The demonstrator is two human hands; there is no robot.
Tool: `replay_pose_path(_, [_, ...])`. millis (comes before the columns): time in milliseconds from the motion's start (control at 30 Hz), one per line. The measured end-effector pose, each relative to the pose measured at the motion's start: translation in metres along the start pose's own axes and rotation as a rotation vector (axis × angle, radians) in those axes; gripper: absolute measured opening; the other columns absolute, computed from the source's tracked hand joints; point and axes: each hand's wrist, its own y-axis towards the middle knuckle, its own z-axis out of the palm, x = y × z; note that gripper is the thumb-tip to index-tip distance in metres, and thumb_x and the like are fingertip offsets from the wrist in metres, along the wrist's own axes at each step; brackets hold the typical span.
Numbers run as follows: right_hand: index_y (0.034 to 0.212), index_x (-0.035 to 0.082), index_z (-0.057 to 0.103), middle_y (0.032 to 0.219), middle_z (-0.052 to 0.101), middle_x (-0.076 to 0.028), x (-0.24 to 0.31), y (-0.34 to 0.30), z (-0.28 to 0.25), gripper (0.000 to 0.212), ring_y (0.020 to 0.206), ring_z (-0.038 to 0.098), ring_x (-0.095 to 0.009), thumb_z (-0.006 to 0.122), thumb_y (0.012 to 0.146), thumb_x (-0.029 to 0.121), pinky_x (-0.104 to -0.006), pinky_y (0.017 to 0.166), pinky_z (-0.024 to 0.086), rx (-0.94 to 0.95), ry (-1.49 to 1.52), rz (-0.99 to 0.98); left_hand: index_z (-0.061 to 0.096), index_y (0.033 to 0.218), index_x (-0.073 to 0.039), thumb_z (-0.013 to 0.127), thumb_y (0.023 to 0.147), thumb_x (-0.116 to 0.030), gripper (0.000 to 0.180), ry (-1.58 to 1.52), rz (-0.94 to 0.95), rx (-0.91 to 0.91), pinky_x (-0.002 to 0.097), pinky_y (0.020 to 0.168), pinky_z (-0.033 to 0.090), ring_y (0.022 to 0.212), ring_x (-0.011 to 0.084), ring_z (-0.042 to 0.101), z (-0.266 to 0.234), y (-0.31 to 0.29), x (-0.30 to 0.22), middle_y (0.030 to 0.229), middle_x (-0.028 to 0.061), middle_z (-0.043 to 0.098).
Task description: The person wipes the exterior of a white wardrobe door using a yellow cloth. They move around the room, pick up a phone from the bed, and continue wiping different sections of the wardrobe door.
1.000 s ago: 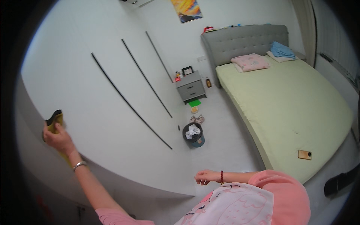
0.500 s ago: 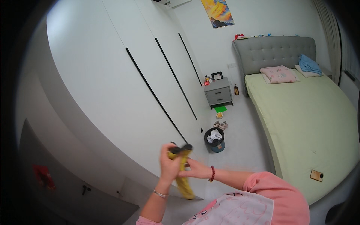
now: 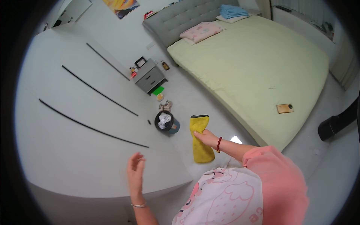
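Wide white wardrobe (image 3: 86, 123) with long dark handle strips filling the left. Big bed (image 3: 255, 63) under a pale green sheet on the right, pink pillow (image 3: 200, 30) and blue folded cloth (image 3: 232, 10) at its grey headboard, a small tan phone-like thing (image 3: 285, 108) near its lower edge. Grey nightstand (image 3: 150, 78) against the far wall. Black waste bin (image 3: 165, 122) on the floor, just left of the cloth. Yellow cloth (image 3: 200, 144) hanging down over the floor, pinched near its top by the right hand (image 3: 204, 137), red bead bracelet at that wrist. Left hand (image 3: 135, 176) raised in front of the wardrobe, fingers spread and slack, gripping nothing, thin bracelet at the wrist.
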Motion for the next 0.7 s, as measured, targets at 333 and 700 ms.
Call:
replay_pose_path(333, [0.124,0.003,0.050,0.116,0.055,-0.016,0.089,-0.060,0.026,0.050,0.107,0.054,-0.029,0.061,0.085,0.032,-0.0369,0.093,0.042,0.563,-0.617,-0.612,0.044,0.131,-0.005,0.050,0.093,-0.031,0.047,-0.956,-0.507,0.227,0.0362,0.094,0.038,0.109,0.0210,0.052,0.151,0.009,0.092,0.119,0.0095,0.054])
replay_pose_path(700, [0.137,0.012,0.039,0.138,0.045,-0.006,0.078,-0.022,-0.049,0.054,0.126,0.043,-0.016,0.051,0.094,0.042,-0.0345,0.106,0.034,0.533,0.753,0.271,0.040,0.131,-0.001,0.050,0.087,-0.041,0.061,0.767,0.615,0.005,0.0523,0.108,0.019,0.125,0.0322,0.040,0.236,0.042,0.061,0.131,0.0167,0.047])
